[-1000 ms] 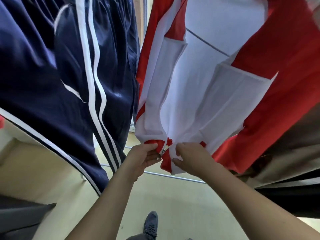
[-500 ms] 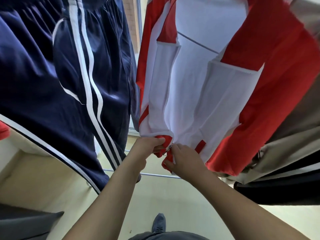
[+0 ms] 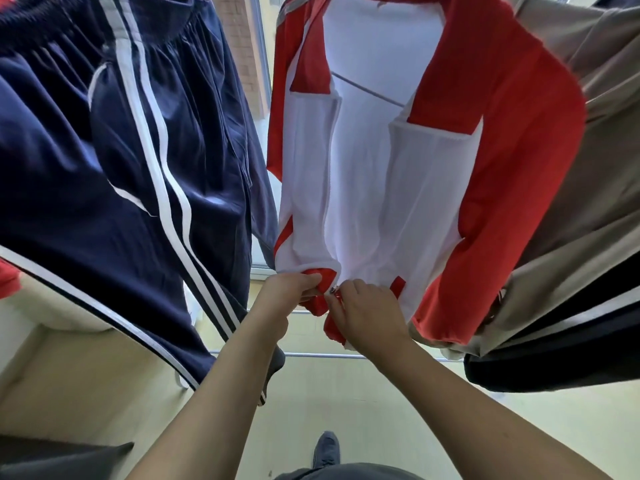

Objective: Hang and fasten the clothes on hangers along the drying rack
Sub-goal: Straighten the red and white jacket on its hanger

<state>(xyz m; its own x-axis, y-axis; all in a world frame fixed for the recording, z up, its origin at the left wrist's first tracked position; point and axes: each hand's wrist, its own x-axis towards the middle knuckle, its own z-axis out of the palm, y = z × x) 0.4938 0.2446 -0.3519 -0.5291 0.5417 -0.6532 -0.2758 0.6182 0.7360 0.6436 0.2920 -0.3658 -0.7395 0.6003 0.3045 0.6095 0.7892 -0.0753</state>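
fingers [image 3: 313,284] of left hand [image 3: 287,292] pinching jacket [image 3: 367,174] hem, right hand [image 3: 367,313] pinching zipper [image 3: 333,290] at the bottom of the hanging jacket. could misseat the pin, jam teeth, or tug the jacket off its unseen hanger.

Two hands are in view: the left hand [image 3: 289,289] and the right hand [image 3: 363,315], meeting near the centre, each pinching the hem of the one red and white jacket [image 3: 381,161] hanging at twelve o'clock. One pair of navy track trousers [image 3: 114,161] hangs at ten o'clock (with two white stripes down the visible leg). At three o'clock hang one beige garment [image 3: 588,168] and one black garment [image 3: 561,351]. One metal rail [image 3: 311,355] crosses below the hands. One dark shoe [image 3: 325,448] shows at six o'clock.
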